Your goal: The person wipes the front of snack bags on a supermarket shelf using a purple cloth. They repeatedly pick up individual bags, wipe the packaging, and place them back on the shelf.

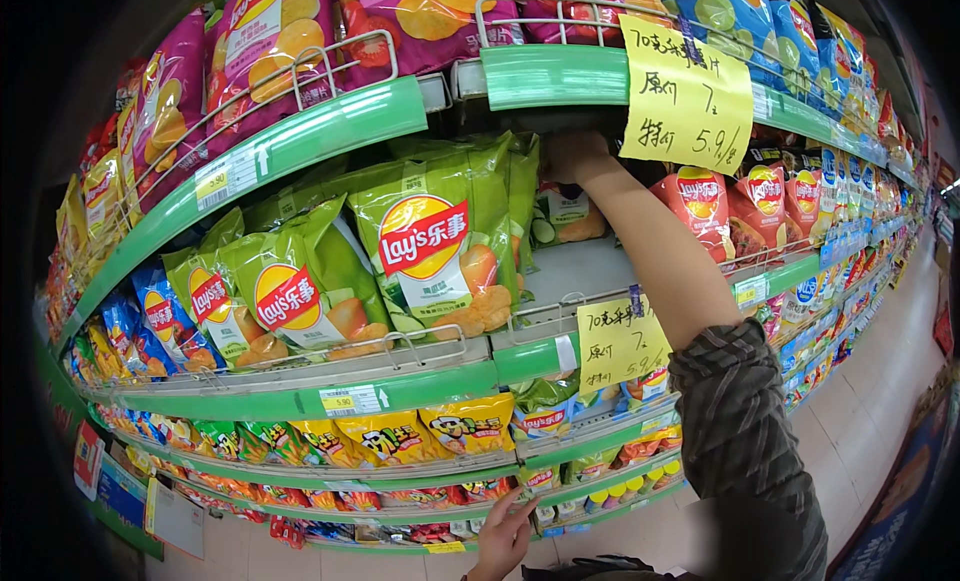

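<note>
The shelf rack (450, 381) is the largest thing before me, its green-edged tiers curving above, below and to either side of the front green bag (425, 296), with the tiled floor (840, 431) far off to that bag's lower right. My dark checked sleeve (740, 411) lies to the lower right of the bag, and my bare right forearm (660, 246) slants from it up and leftward, passing to the bag's right. A magenta bag (430, 11) sits on the tier above the front green bag, which stands with its long axis roughly upright behind a wire rail; smaller-looking green bags (295, 301) lean just to its left. The upper yellow sign (690, 96) hangs to its upper right, the lower yellow sign (610, 361) to its lower right. A cucumber-pictured packet (570, 221) is deeper in, to its right. My left hand (502, 541) is well below the bag and a little right, fingers loosely parted, with nothing that I can see in it. My right hand (575, 153) is much the nearer one, by the bag's upper right under the tier above, so the bag lies down and left from it; its fingers are hidden, and I cannot tell how far open they are or whether they grip anything.
</note>
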The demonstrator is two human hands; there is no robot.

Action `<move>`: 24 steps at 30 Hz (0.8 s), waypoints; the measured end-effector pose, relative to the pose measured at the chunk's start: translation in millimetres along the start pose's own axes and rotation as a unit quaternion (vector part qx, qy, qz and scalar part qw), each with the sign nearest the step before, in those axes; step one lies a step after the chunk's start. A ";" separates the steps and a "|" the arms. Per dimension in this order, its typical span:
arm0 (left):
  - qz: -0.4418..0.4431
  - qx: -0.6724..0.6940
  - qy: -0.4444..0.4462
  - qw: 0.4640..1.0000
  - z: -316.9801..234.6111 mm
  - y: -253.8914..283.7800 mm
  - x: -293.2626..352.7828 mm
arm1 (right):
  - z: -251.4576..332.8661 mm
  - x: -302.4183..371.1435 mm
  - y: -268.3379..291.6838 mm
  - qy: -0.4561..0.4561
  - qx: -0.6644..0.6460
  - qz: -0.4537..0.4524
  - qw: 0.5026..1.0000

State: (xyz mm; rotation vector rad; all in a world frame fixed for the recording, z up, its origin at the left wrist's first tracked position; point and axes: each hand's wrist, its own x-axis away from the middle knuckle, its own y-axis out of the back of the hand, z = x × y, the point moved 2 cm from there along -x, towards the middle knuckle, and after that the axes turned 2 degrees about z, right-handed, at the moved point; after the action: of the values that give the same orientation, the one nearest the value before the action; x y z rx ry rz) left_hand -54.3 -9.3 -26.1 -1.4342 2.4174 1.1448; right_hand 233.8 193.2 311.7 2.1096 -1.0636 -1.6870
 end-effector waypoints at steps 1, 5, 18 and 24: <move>0.020 0.005 0.008 1.000 3.0 -1.9 0.1 | 4.7 1.8 5.4 -0.032 -0.027 0.059 0.997; 0.078 -0.004 -0.048 0.996 -0.4 -8.9 -7.7 | 25.0 13.6 23.8 -0.102 -0.037 0.161 0.981; 0.224 0.008 -0.138 0.965 -5.3 -22.7 -13.2 | 13.8 58.6 70.0 -0.116 -0.017 0.079 0.990; 0.239 0.015 -0.143 0.960 -5.0 -22.5 -11.9 | 16.0 85.4 63.6 -0.180 -0.010 -0.024 0.983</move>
State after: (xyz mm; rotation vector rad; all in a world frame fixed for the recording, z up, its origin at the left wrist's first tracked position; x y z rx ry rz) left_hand -28.6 -10.1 -29.6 -0.6232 2.6135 1.2846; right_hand 200.3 95.7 280.7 1.8729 -1.0886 -2.1494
